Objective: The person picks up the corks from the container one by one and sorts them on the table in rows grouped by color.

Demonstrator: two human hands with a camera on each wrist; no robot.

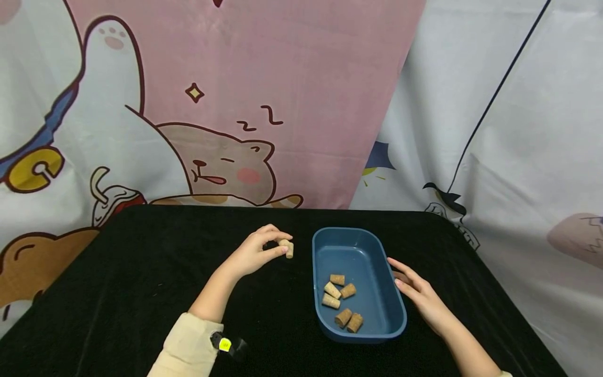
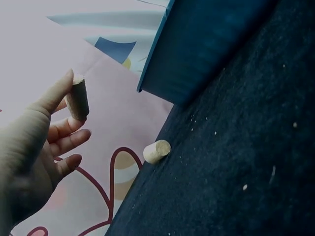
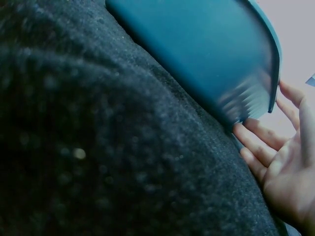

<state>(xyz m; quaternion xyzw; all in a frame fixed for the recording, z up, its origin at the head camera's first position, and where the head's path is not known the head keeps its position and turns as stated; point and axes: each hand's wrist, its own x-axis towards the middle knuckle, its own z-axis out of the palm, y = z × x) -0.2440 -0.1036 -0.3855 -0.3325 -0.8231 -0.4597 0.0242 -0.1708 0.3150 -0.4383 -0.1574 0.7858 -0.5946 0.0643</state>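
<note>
A printed hanging (image 1: 320, 78) with a sleeping cartoon animal on pink covers the wall beyond the blue bin (image 1: 369, 283), and black cloth (image 1: 141, 283) spreads beneath and around the bin. Six corks (image 1: 331, 301) lie scattered on the bin's floor, mostly toward its near end.

To the left of the bin and apart from it, the person's left hand (image 1: 259, 252) pinches the held cork (image 2: 78, 101) between thumb and fingertips, the other fingers loosely bent. Just beside that hand, also left of the bin, a loose cork (image 2: 157, 152) lies on the cloth. At the bin's right side, the right hand (image 1: 421, 296) rests its fingers against the outer wall, fairly straight and not wrapped round anything.

The corks look like short, blunt cylinders, probably very light and firm with a little give, so a gentle pinch should do. Their grainy sides would likely offer good friction and little risk of slipping, though a rounded piece lying on its side could roll; the edges might crumble if squeezed hard. The best hold is likely across the middle of the curved side, thumb opposite fingers, leaving the flat ends free. The bin appears to be stiff, smooth plastic, possibly light enough to slide when pushed, and best steadied along its side wall or rim.
</note>
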